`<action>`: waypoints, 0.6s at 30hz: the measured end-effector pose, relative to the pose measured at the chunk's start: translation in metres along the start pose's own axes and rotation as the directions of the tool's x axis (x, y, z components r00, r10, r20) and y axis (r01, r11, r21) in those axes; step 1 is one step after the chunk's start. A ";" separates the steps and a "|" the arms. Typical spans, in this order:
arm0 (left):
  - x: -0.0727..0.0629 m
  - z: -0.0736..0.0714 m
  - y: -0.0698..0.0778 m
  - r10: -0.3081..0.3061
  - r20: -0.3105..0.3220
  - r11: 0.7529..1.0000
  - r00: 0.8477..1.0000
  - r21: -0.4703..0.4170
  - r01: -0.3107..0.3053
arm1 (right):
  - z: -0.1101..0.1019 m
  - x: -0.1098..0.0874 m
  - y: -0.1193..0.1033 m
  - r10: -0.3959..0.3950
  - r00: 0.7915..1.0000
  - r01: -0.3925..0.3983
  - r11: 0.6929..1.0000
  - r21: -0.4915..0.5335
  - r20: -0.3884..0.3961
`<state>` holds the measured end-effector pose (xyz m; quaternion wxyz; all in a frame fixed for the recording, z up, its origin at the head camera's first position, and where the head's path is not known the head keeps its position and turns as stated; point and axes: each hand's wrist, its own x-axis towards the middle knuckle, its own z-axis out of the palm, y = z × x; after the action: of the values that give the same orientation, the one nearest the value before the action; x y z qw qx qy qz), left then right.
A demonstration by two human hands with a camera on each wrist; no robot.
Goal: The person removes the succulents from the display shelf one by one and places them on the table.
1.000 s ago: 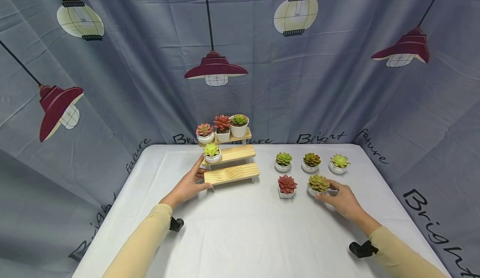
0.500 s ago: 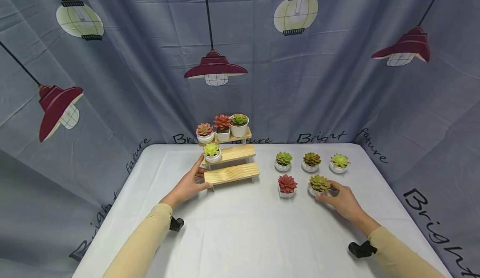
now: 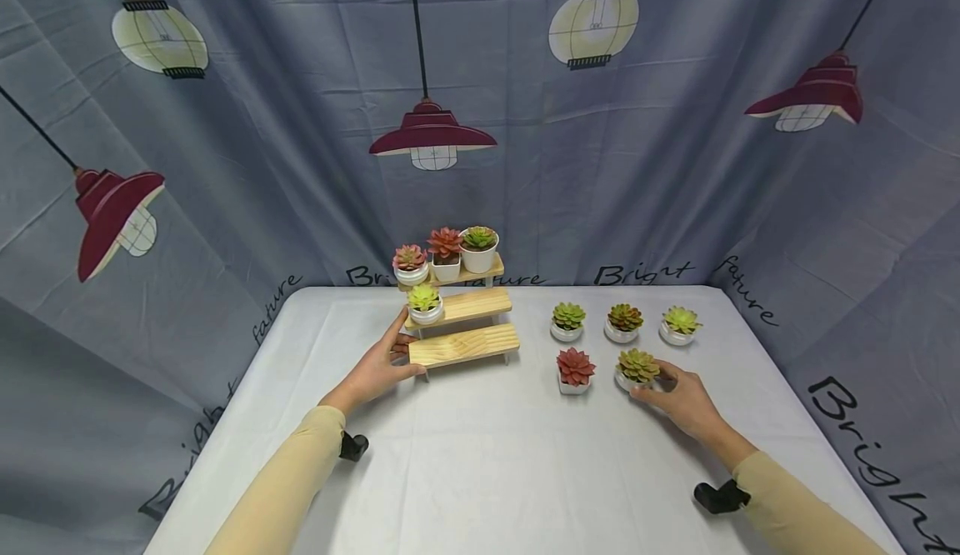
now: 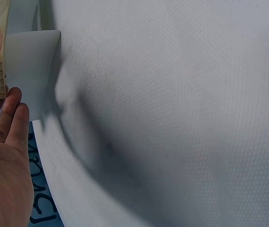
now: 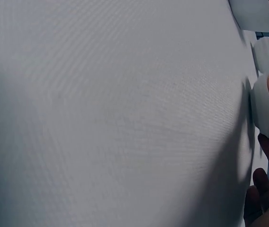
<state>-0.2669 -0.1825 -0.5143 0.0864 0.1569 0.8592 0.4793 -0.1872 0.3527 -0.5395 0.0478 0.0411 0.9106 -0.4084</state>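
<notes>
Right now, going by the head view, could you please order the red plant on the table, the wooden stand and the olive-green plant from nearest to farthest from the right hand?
1. Olive-green plant: in the right hand.
2. Red plant: on the table, left of that one.
3. Wooden stand: farther left, held by the left hand.

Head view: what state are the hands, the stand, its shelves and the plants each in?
Left hand: grips the left end of the bottom shelf
Right hand: pinches the pot of the olive-green plant
Olive-green plant: upright, held
Stand: upright
Top shelf: bears three plants
Middle shelf: bears one plant
Red plant on the table: upright, unheld
Three back-row plants: upright, unheld
</notes>
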 end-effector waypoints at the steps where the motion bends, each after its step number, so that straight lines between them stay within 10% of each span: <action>1: 0.000 0.000 0.000 -0.002 0.000 1.000 1.000 -0.001 0.002 | 0.000 0.000 0.000 0.005 1.000 -0.005 1.000 -0.001 0.001; 18: 0.000 0.000 -0.001 -0.001 -0.003 1.000 1.000 -0.002 0.001 | 0.000 0.000 0.000 0.019 1.000 -0.018 1.000 -0.014 0.015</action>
<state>-0.2672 -0.1828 -0.5149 0.0853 0.1558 0.8590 0.4803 -0.1875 0.3528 -0.5402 0.0586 0.0461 0.9126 -0.4020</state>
